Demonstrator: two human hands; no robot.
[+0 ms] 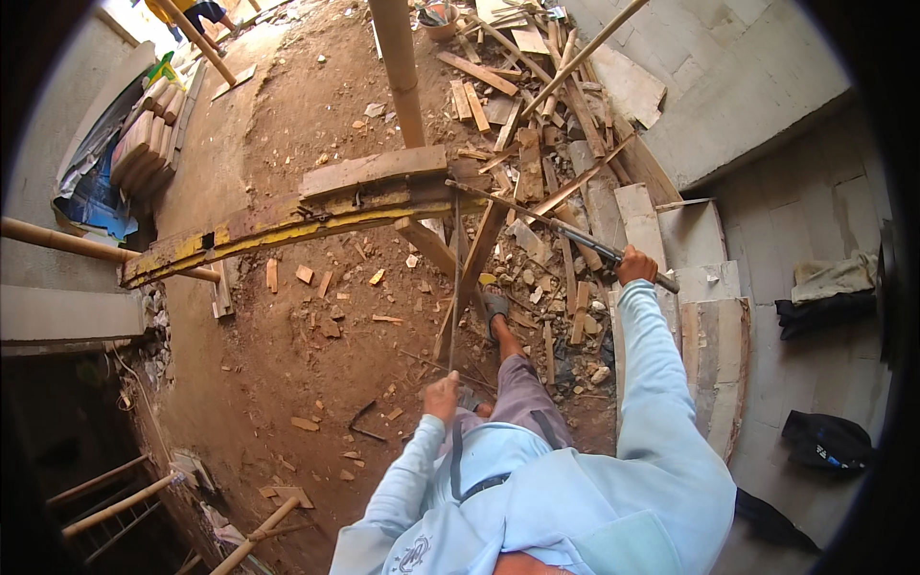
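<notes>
My right hand (636,266) is closed round a long dark metal lever bar (575,236) that slants up and left to the end of a worn wooden beam (287,230) with yellow paint along its edge. In front of my body my left hand (441,395) is closed round a thin metal rod (454,326). The rod runs up toward that same beam end, close to the lever's tip. Exactly how rod and lever meet there is too small to make out. A short board (372,172) lies on top of the beam, whose right end rests on crossed wooden legs (479,249).
Scrap wood and rubble (575,125) are heaped at the far right, by a pale block wall (786,77). Stacked sacks (149,144) lean at the left. A bamboo post (398,77) stands behind the beam. Several wood chips litter the dirt floor (268,355). Another person (201,13) is at far left.
</notes>
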